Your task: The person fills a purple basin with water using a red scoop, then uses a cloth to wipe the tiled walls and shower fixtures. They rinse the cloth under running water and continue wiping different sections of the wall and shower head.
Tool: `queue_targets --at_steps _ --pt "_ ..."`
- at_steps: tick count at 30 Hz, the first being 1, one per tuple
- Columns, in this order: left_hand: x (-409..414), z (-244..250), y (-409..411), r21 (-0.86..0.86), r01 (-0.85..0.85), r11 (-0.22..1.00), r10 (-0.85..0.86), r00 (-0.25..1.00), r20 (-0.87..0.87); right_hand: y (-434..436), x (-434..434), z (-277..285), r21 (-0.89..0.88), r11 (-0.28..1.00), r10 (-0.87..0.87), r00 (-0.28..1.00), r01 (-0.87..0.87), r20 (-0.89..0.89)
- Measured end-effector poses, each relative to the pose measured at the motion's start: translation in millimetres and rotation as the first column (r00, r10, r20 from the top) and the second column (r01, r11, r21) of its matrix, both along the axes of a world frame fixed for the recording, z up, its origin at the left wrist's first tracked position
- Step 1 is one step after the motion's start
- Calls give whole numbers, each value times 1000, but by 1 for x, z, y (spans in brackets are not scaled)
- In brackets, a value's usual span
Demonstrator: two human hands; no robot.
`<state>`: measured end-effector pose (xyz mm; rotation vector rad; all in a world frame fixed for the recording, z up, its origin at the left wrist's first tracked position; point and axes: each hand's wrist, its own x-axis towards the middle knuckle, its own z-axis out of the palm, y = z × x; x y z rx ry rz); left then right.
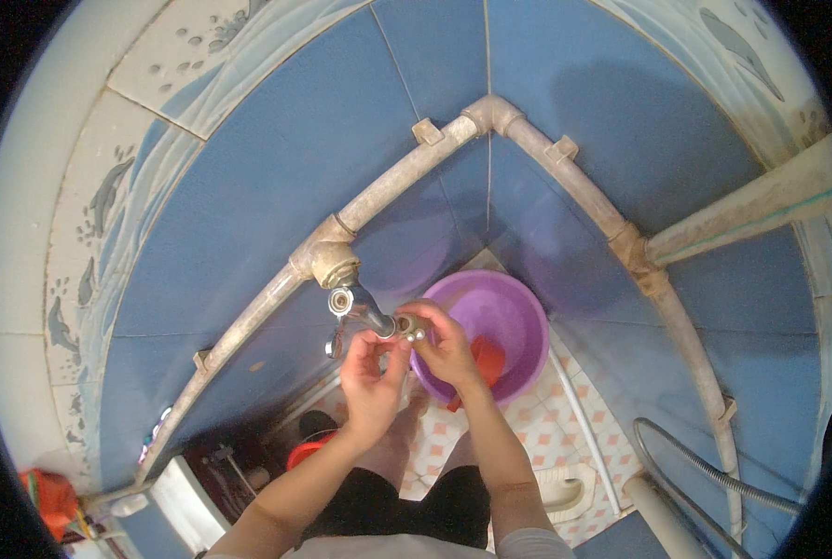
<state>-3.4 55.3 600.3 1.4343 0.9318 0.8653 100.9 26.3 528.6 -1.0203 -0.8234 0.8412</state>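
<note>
A chrome water tap (368, 307) juts from a fitting on the whitish wall pipe (416, 168). My left hand (375, 370) is at the tap's outlet, its fingertips touching a small part there. Between the fingers and thumb of my right hand (447, 342) is a small brownish fitting (407, 323), held right beside the spout's end. A few small white, shiny knobs (416, 335) show at that fitting; what they are I cannot tell. The fingers partly hide the spout's mouth.
Below the hands a purple plastic basin (482, 279) holds a red object (487, 360). A red bucket (307, 451) stands lower left, a squat toilet (566, 492) lower right. A white pipe (583, 433) lies along the tiled floor. A metal shower hose (716, 475) hangs at right.
</note>
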Motion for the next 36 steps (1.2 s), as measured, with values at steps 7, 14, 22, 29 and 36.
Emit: queue_targets --at_steps 7,14,22,29,36 --pt "-7 -13 -3 373 -3 928 77 980 -184 -3 11 11 4 997 -76 933 79 351" --pt "-1 5 2 665 140 734 122 936 -331 -7 0 20 -25 998 -58 994 60 90" --pt "-3 7 5 748 175 640 92 949 -301 -3 -15 17 -21 998 -57 993 55 -104" --pt "1 8 4 739 146 658 111 951 -288 -1 -13 14 -21 998 -58 997 57 -48" --pt "2 12 -4 532 35 846 91 973 -210 -17 -15 43 -169 964 -183 974 204 132"
